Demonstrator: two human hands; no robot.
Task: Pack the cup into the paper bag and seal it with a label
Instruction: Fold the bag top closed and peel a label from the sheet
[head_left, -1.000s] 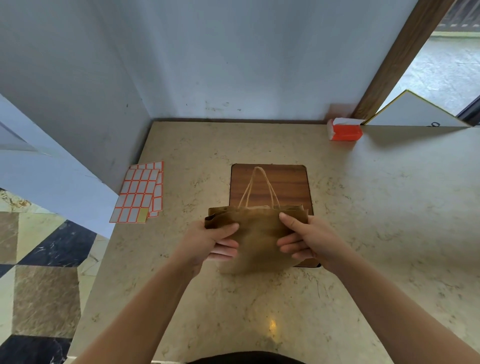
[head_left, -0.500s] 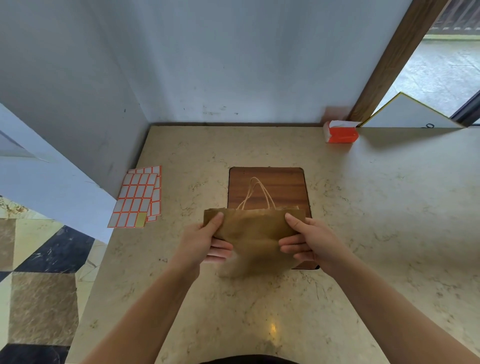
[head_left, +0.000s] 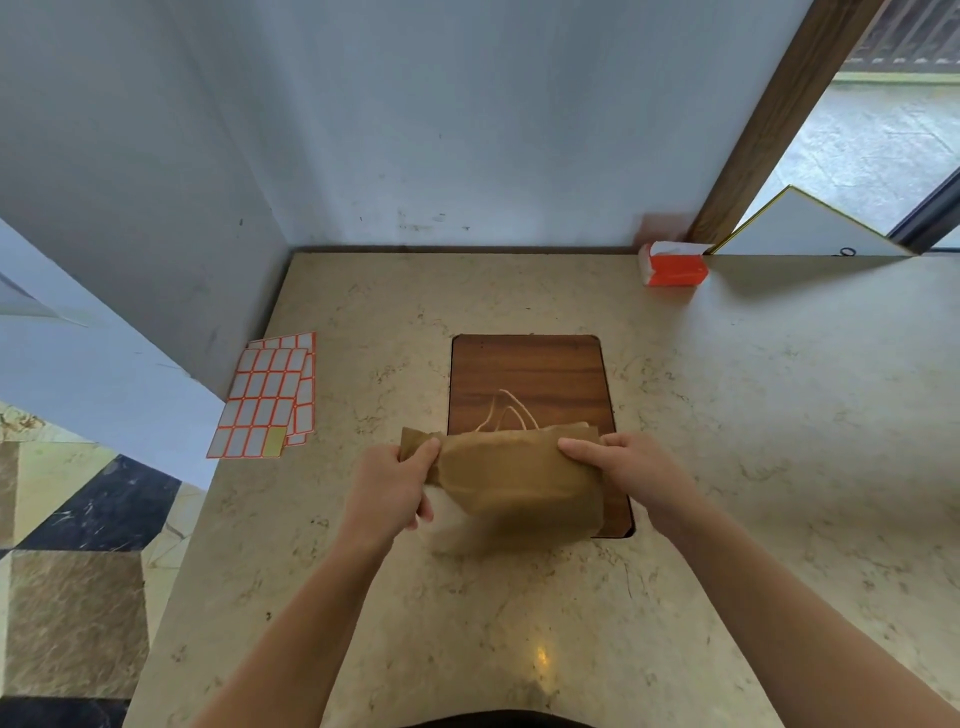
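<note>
The left hand's fingers (head_left: 422, 453) are curled round the left end of the paper bag's folded top, thumb on the near face; the right hand's fingers (head_left: 581, 448) pinch the right end of the same fold, thumb laid flat along it; both hands are clamped on the bag, none of the fingers free. The left hand (head_left: 387, 480) and right hand (head_left: 636, 470) hold the brown paper bag (head_left: 511, 475) upright between them, over the near edge of the wooden board (head_left: 530, 374); its twine handles (head_left: 506, 413) stick up behind the fold; the bag's lower part is blurred. The cup is not visible; whether it sits inside the bag cannot be told.

The step in hand appears to be closing the mouth, the top pressed flat ready for sealing; the label is not yet on. The label sheets (head_left: 267, 397) lie on the desk (head_left: 753, 415) well to the left of the board, with one yellowish cell at a near corner. The next move probably calls for one hand keeping the fold shut while the other frees itself, reaches left of the board and peels a label; letting go too soon risks the fold springing open. A red and white tissue pack (head_left: 672, 264) stands beyond the board, to its right, against the wall.
</note>
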